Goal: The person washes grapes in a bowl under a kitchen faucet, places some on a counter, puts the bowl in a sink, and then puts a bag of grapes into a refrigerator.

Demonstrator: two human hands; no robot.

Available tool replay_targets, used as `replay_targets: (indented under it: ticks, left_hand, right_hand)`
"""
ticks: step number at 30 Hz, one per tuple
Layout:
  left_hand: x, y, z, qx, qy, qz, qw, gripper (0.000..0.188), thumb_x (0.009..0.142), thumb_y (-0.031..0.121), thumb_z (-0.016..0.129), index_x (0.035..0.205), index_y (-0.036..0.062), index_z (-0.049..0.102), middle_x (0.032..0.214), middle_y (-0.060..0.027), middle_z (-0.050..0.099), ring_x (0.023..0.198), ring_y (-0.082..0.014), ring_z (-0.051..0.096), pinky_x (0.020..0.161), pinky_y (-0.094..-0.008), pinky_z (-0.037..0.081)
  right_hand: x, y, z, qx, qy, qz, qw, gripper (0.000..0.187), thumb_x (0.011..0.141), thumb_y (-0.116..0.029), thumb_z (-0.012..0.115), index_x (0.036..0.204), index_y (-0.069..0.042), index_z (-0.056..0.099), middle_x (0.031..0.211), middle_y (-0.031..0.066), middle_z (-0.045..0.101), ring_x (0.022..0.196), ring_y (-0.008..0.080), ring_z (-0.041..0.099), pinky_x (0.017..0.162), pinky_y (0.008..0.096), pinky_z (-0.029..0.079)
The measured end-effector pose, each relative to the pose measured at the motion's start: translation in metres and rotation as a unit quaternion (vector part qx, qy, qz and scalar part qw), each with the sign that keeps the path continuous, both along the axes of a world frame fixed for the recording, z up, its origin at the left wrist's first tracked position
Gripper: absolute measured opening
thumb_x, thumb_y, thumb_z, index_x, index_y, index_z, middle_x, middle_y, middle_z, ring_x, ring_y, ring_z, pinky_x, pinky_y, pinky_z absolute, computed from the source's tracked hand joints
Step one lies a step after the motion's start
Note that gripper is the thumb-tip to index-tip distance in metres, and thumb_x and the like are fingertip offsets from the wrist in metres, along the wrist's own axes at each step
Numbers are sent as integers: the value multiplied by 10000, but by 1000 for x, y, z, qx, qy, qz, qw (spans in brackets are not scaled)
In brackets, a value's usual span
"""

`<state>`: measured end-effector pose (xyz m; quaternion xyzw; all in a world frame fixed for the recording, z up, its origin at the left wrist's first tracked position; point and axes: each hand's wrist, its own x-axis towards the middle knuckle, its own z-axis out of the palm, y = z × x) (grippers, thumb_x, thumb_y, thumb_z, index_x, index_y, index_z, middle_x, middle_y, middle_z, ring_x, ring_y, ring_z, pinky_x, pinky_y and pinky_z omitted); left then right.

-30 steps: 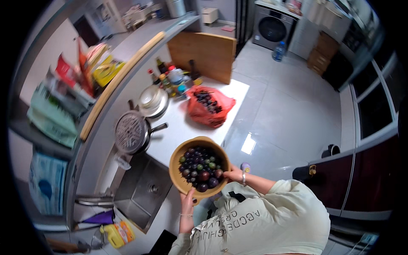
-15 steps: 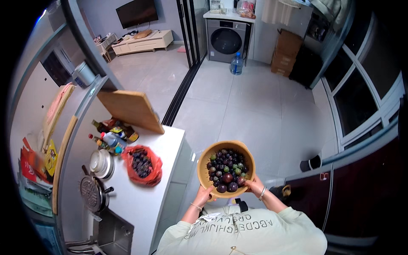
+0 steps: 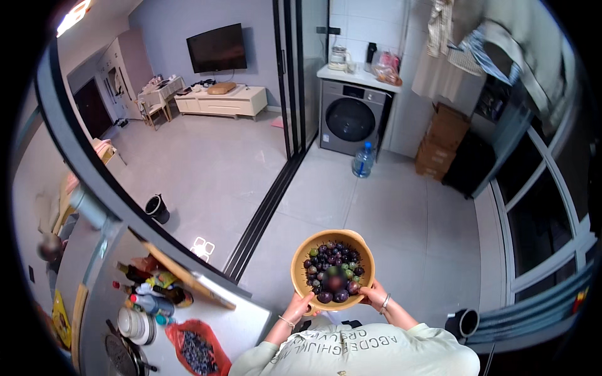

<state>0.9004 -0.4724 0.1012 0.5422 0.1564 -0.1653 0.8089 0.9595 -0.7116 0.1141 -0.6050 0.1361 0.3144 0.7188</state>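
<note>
Left grip point(image 3: 297, 308) and right grip point(image 3: 377, 297) clamp the fruit bowl point(image 3: 301, 257), red bag point(image 3: 188, 326) on counter point(image 3: 254, 314) leftward.

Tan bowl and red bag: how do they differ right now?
The tan bowl is roundish and evenly shaped, while the red bag is crumpled and irregular. The bowl is held by the left hand and right hand; the bag rests on the white counter. Both are open on top and contain dark, round fruit.

Alphabet letters point(image 3: 370, 344) on pale shirt point(image 3: 433, 354)
</note>
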Motion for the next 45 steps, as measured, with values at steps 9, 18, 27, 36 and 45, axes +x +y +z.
replay_targets:
  ticks: [9,18,27,36,45]
  left_hand:
    - [198,107,-16,-64,95,-19,993,343,888,381,430,994,62,501,690,-57,572,570,-123,567,523,-253,487]
    - [312,285,-36,-73,143,241,957,382,819,458,523,948,100,485,605,4,447,473,-75,462,457,-195,433]
    - [393,475,-56,-80,73,364,925,356,866,385,480,929,38,524,663,-42,548,504,-94,504,463,-197,438]
    - [511,732,-83,-74,95,412,903,394,845,380,519,1019,27,508,858,-94,590,665,-152,595,554,-226,500]
    - [625,995,-110,-86,76,395,912,371,866,351,488,1012,10,477,817,-93,601,613,-171,612,541,-252,525]
  right_hand:
    - [241,110,-32,27,-13,43,999,380,713,18,469,1087,-31,421,910,112,568,778,244,604,666,397,538]
    - [446,350,-71,85,-12,276,957,363,720,7,508,1070,-74,453,830,59,597,674,175,609,552,274,539]
    - [587,630,-78,74,-4,466,882,510,705,22,564,1163,-86,367,976,81,522,812,196,578,614,313,532]
    - [693,882,-68,-2,-2,457,889,574,679,25,564,1187,-108,333,969,78,519,798,186,580,659,341,535]
    - [810,1138,-121,49,-11,454,889,579,659,42,506,1192,-111,340,1006,77,503,815,213,569,645,343,529]
